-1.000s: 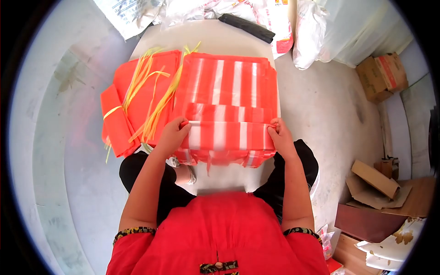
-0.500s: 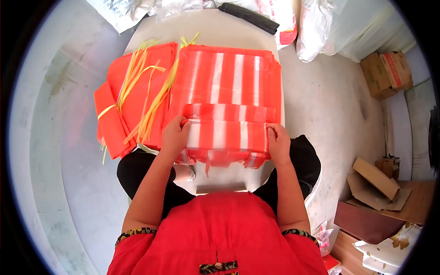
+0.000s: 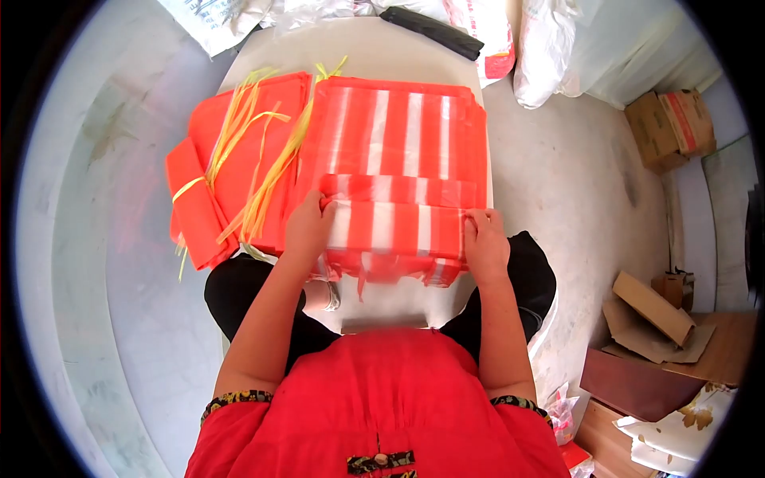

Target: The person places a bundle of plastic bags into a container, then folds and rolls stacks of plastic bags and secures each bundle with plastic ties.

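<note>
A stack of red-and-white striped plastic bags (image 3: pixel 394 131) lies flat on the table before me. Across its near end runs a folded striped bag (image 3: pixel 398 227), whose lower edge hangs past the table's edge. My left hand (image 3: pixel 309 227) pinches the left end of the fold, fingers curled. At the right end, my right hand (image 3: pixel 486 243) grips the fold between thumb and fingers. Left of the stack are plain red sheets (image 3: pixel 275 103) with loose yellow strips (image 3: pixel 275 191) lying over them. A rolled red bundle (image 3: pixel 194 211) is tied with a yellow strip.
Along the far end of the beige table (image 3: pixel 343 48) lie a black roll (image 3: pixel 430 32) and white plastic sacks (image 3: pixel 546 48). Cardboard boxes (image 3: pixel 669 131) stand on the floor at the right, and an open carton (image 3: pixel 653 319) rests on brown wooden furniture (image 3: pixel 629 382).
Both hands have moved slightly away from my body, carrying the folded edge a little farther up the stack. My grip at both ends looks the same.
</note>
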The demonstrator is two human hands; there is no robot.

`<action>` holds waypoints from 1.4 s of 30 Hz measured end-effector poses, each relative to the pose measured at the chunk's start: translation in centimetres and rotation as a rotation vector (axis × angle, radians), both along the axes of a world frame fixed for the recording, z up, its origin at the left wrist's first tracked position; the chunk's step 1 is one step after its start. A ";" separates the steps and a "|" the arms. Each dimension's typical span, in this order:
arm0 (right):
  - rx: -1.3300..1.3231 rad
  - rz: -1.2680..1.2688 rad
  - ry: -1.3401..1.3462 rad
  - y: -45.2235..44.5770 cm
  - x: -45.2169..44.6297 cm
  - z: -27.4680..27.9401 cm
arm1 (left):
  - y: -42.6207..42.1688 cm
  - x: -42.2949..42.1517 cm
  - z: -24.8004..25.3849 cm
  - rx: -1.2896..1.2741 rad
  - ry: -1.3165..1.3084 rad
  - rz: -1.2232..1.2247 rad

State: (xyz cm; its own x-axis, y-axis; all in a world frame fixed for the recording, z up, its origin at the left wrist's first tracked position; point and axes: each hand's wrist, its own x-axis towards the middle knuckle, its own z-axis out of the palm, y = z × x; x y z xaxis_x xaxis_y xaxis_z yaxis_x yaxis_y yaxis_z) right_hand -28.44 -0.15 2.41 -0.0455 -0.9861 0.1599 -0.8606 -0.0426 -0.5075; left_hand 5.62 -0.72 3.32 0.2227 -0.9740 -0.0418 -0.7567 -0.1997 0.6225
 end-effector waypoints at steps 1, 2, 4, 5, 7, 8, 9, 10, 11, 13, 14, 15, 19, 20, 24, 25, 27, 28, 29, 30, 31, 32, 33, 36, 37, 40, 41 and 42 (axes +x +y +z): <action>-0.085 0.016 0.109 0.2 0.0 0.1 | 0.1 -0.1 0.1 -0.006 0.010 0.008; -0.169 0.030 0.219 0.3 0.0 0.3 | 0.1 -0.2 0.2 -0.011 0.020 0.013; -0.160 0.246 0.217 0.2 0.8 1.4 | 0.0 -0.1 -0.3 -0.021 0.006 0.021; -0.155 0.351 0.216 0.4 1.5 1.8 | 0.0 0.0 -0.7 -0.026 -0.001 0.023; -0.201 0.600 0.094 1.3 3.4 0.6 | -0.1 0.1 -1.1 -0.053 -0.018 0.021; -0.173 0.615 0.102 1.8 4.3 0.5 | -0.2 0.1 -1.0 -0.069 -0.027 0.020; -0.146 0.633 0.111 2.3 5.2 0.6 | -0.1 0.0 -0.6 -0.063 0.017 0.036; -0.118 0.655 0.119 2.5 5.7 0.8 | 0.0 -0.1 -0.2 -0.056 0.059 0.055; -0.110 0.649 0.128 2.5 5.8 0.8 | 0.2 -0.1 0.2 -0.048 0.100 0.076; -0.093 0.636 0.144 2.5 6.1 0.8 | 1.3 -0.4 0.8 -0.193 -0.096 0.019; -0.091 0.636 0.148 2.4 6.2 0.6 | 1.9 -0.7 1.1 -0.262 -0.193 -0.012; -0.086 0.635 0.151 2.3 6.2 0.5 | 2.5 -1.0 1.5 -0.287 -0.246 -0.141; -0.048 0.634 0.161 1.8 6.1 0.6 | 4.1 -2.1 2.6 -0.329 -0.398 -0.607; -0.040 0.638 0.160 1.6 6.1 0.6 | 4.2 -2.3 2.6 -0.329 -0.422 -0.709; 0.063 0.620 0.139 0.5 4.1 1.4 | 3.0 -1.3 1.4 -0.138 -0.363 -0.679; 0.107 0.612 0.128 0.3 3.3 1.7 | 2.7 -1.2 2.4 -0.090 -0.364 -0.674; 0.069 0.607 0.114 0.2 2.0 1.7 | 2.2 -0.6 2.8 -0.047 -0.356 -0.665; 0.050 0.604 0.108 0.2 1.5 1.8 | 1.9 0.0 2.5 -0.052 -0.344 -0.664; 0.056 0.612 0.123 0.1 1.2 1.8 | 1.7 0.3 2.2 -0.057 -0.332 -0.664; 0.064 0.621 0.140 0.1 0.8 2.0 | 1.7 0.3 2.2 -0.055 -0.333 -0.663; 0.071 0.630 0.156 0.0 0.7 2.2 | 1.7 0.3 2.3 -0.053 -0.335 -0.662; 0.075 0.625 0.168 0.0 0.6 2.2 | 1.8 0.4 2.4 -0.051 -0.338 -0.660; 0.080 0.619 0.180 0.0 0.5 2.3 | 1.8 0.5 2.3 -0.055 -0.325 -0.659; 0.102 0.611 0.186 -0.1 0.3 2.6 | 1.8 0.8 2.0 -0.058 -0.297 -0.651; 0.112 0.610 0.183 -0.2 0.3 2.7 | 1.8 0.9 2.0 -0.054 -0.296 -0.646; 0.111 0.620 0.195 -0.4 0.2 2.7 | 1.9 1.3 1.9 -0.072 -0.321 -0.677; 0.118 0.619 0.211 -0.4 0.3 2.7 | 1.9 1.3 1.9 -0.084 -0.334 -0.694; 0.125 0.619 0.228 -0.5 0.5 2.6 | 1.9 1.3 2.0 -0.074 -0.324 -0.691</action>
